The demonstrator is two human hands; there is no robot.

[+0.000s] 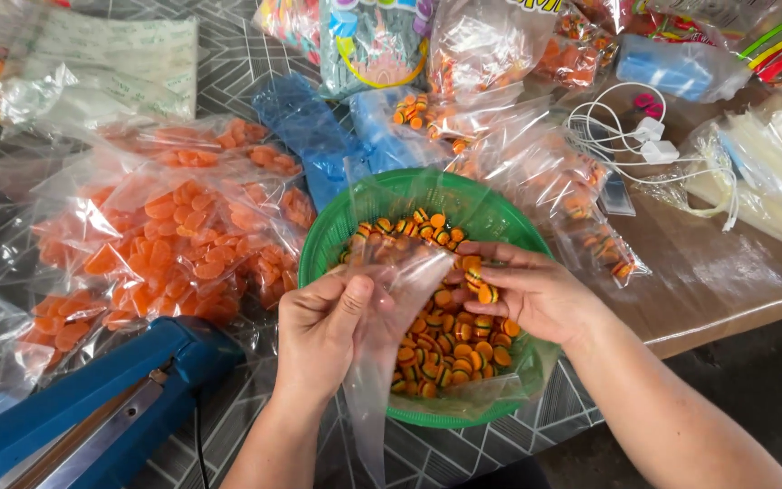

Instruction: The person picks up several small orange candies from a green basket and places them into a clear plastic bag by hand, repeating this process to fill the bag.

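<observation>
Directly between the hands: clear plastic bag [391, 308], long axis hanging downward over the green plastic basket [337, 226] of small orange striped candies [463, 349]. Left hand [319, 330] pinches the bag's mouth; right hand [527, 290], just beside, grips several candies.

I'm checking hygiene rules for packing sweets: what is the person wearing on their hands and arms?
Nothing shows on either one. The left hand and right hand are bare, with no gloves, rings or watch in view. Both forearms are uncovered too, with no sleeves reaching into the picture.
</observation>
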